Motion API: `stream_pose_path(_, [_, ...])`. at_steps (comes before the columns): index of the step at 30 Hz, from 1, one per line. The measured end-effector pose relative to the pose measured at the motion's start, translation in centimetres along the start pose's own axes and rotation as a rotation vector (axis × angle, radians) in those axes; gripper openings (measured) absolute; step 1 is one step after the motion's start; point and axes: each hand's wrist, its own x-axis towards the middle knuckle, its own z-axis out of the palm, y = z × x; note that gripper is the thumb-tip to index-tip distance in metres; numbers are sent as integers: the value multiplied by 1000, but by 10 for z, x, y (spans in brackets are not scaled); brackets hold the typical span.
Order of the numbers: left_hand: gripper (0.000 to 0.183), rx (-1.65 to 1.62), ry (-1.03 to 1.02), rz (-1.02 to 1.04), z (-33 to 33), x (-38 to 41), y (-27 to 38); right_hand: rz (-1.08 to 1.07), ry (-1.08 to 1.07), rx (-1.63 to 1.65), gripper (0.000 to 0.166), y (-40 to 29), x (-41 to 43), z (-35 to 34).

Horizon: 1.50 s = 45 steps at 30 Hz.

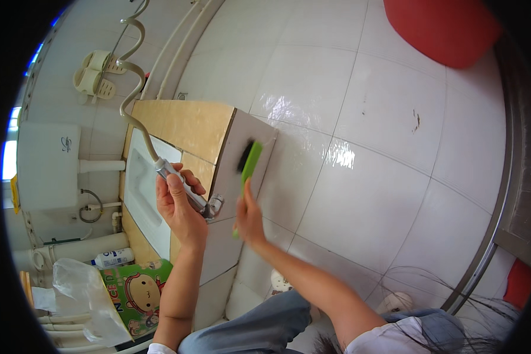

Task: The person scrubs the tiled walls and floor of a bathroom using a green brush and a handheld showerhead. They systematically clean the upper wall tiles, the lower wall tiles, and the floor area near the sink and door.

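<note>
My left hand [180,203] is closed around a chrome handheld sprayer [188,189], whose head points down beside the edge of a raised tiled step. A coiled beige hose [135,73] runs up from its handle. In my right hand [250,219] is a green-handled brush [251,160]. Its black bristles [245,155] face the white tiled side [248,128] of the step; whether they touch it I cannot tell. Behind my left hand, a white squat toilet [147,194] is set into the step's yellow tiled top [181,124].
Wet white tiles [380,186] cover the floor. A red basin [442,31] stands at the upper right. A cistern [48,166], pipes and slippers [93,75] line the wall. At lower left are a white bottle [115,257] and a green printed bag [139,292].
</note>
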Motion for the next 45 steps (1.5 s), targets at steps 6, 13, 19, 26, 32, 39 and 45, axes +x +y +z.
stream_pose_path(6, [27, -43, 5, -27, 10, 3, -5, -25, -72, -22, 54, -12, 8, -11])
stream_pose_path(13, [26, -45, 13, 33, 13, 14, -4, -195, -77, -121, 54, 24, -33, -1])
stream_pose_path(19, [26, -11, 26, 6, 12, 10, -10, -39, 44, 18, 51, -16, 46, -15])
stream_pose_path(26, [25, -86, 29, 30, 21, 18, -6, -23, -135, -91, 61, 17, -21, -8])
stream_pose_path(32, [26, -61, 58, 57, 17, 24, -1, -113, -19, -226, 61, -12, 2, -6])
stream_pose_path(39, [26, -65, 35, 51, 13, 21, -11, -24, -83, -130, 61, -37, 32, -8])
stream_pose_path(45, [27, -66, 45, 76, 18, 30, -1, -290, -195, -277, 63, -5, -35, -8])
